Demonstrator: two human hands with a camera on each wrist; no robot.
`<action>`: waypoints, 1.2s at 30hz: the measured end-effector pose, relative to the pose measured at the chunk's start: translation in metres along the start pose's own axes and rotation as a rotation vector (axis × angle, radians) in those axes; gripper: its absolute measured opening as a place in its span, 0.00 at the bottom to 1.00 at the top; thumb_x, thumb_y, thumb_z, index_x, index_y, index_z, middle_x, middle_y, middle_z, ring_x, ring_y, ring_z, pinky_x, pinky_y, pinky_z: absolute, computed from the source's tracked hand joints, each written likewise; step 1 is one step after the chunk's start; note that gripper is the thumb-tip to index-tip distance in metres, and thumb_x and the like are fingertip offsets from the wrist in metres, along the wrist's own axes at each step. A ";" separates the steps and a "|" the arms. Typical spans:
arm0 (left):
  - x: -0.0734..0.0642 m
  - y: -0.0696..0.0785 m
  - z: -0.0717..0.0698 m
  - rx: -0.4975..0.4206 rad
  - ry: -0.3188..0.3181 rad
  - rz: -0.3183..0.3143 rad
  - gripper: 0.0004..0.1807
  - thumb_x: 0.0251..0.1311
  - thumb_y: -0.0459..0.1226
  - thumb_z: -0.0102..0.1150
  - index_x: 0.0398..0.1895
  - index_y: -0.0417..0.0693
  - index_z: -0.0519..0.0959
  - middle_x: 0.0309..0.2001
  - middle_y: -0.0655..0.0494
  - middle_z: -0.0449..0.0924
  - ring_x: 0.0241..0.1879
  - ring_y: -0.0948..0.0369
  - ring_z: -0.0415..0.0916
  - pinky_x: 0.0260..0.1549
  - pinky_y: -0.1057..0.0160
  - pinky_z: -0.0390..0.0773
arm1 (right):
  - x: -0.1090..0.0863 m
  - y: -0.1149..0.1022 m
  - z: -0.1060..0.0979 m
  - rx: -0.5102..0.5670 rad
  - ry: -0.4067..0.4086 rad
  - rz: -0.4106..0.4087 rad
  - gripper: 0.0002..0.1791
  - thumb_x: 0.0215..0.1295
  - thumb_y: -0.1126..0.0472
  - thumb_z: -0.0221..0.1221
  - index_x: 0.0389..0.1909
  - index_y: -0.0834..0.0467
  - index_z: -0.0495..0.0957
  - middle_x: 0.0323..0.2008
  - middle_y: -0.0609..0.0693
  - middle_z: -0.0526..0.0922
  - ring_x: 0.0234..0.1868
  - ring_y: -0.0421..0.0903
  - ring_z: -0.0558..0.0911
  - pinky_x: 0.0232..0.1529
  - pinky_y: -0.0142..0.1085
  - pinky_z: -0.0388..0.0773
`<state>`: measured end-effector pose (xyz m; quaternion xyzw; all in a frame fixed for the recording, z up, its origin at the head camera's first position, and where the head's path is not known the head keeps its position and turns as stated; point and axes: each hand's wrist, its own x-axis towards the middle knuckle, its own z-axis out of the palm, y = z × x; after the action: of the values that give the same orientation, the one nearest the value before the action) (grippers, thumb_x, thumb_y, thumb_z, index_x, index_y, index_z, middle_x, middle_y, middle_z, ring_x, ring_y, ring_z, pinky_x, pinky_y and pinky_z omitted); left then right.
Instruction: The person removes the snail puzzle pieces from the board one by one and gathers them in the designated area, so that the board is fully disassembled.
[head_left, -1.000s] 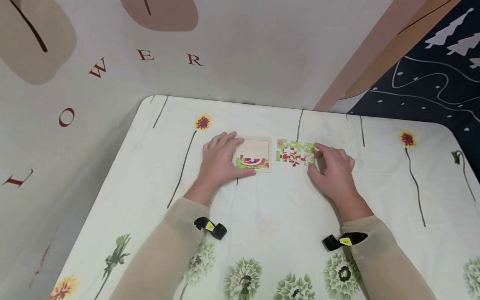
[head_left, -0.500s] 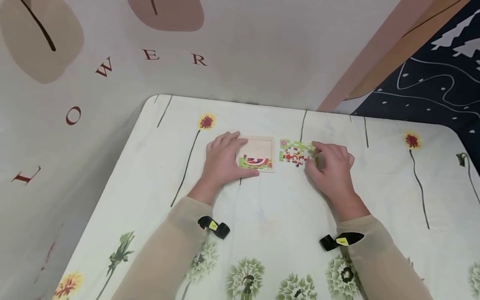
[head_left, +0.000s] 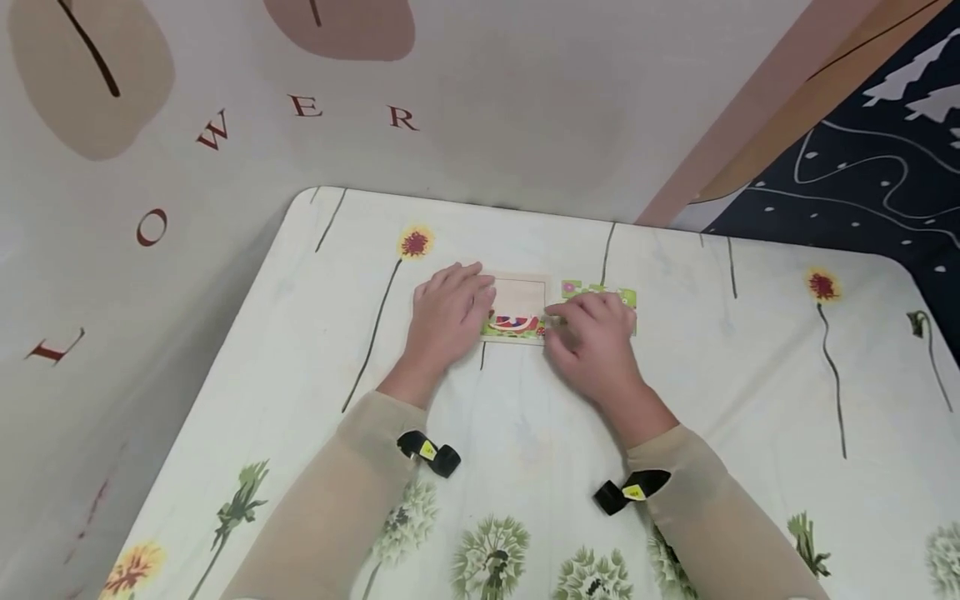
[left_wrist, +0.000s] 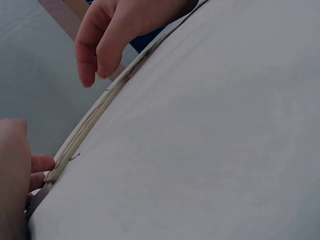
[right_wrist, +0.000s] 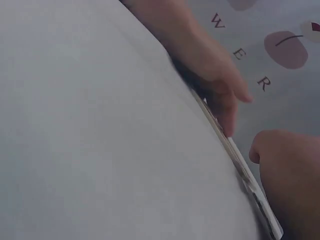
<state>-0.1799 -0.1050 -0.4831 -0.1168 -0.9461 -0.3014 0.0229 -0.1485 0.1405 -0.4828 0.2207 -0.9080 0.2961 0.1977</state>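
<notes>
A small wooden puzzle tray [head_left: 519, 292] lies flat on the table, with red, blue and green picture pieces [head_left: 513, 323] along its near edge. My left hand [head_left: 450, 312] rests at the tray's left side. Its fingertips touch that edge in the left wrist view, and its thumb is raised off it in the right wrist view. To the right of the tray, several joined puzzle pieces [head_left: 626, 298] are partly covered by my right hand [head_left: 596, 337]. That hand hovers at the tray's right edge with bent fingers, and nothing shows between them in the left wrist view.
A white tablecloth [head_left: 517, 417] printed with flowers covers the table. Behind the far edge stands a pale wall hanging [head_left: 525, 125] with letters, beside a dark one [head_left: 885, 183] with white trees. Each sleeve carries a small black wrist camera [head_left: 429, 452].
My right hand has moved left from the right end of the loose pieces to the tray's right edge. My left thumb has drawn up from the tray's near edge toward the forefinger.
</notes>
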 end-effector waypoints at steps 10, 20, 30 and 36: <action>0.002 -0.005 0.000 0.078 0.001 0.005 0.23 0.81 0.37 0.44 0.71 0.57 0.79 0.78 0.58 0.69 0.80 0.51 0.57 0.73 0.41 0.57 | 0.011 -0.037 0.031 0.030 -0.032 -0.045 0.10 0.64 0.58 0.65 0.44 0.54 0.91 0.39 0.48 0.85 0.44 0.54 0.75 0.49 0.58 0.63; 0.003 -0.004 0.001 0.069 0.019 0.011 0.23 0.80 0.35 0.44 0.70 0.55 0.81 0.77 0.57 0.71 0.79 0.50 0.60 0.71 0.40 0.59 | 0.021 -0.051 0.046 -0.077 -0.196 0.101 0.18 0.72 0.50 0.64 0.57 0.52 0.88 0.43 0.48 0.85 0.44 0.51 0.76 0.52 0.56 0.64; 0.004 -0.002 0.000 0.021 0.019 -0.006 0.22 0.83 0.42 0.40 0.70 0.55 0.80 0.78 0.58 0.70 0.80 0.52 0.58 0.72 0.42 0.57 | 0.022 -0.052 0.044 -0.079 -0.286 0.134 0.23 0.74 0.49 0.60 0.67 0.48 0.83 0.44 0.47 0.80 0.44 0.51 0.74 0.49 0.53 0.63; 0.004 0.000 -0.002 -0.013 0.014 -0.022 0.29 0.86 0.53 0.33 0.71 0.53 0.80 0.77 0.57 0.70 0.80 0.52 0.58 0.73 0.42 0.56 | 0.026 -0.052 0.045 -0.053 -0.307 0.167 0.21 0.72 0.49 0.60 0.63 0.47 0.84 0.44 0.46 0.81 0.45 0.50 0.73 0.47 0.52 0.62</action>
<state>-0.1836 -0.1056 -0.4814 -0.1045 -0.9450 -0.3087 0.0257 -0.1531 0.0670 -0.4796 0.1817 -0.9503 0.2501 0.0372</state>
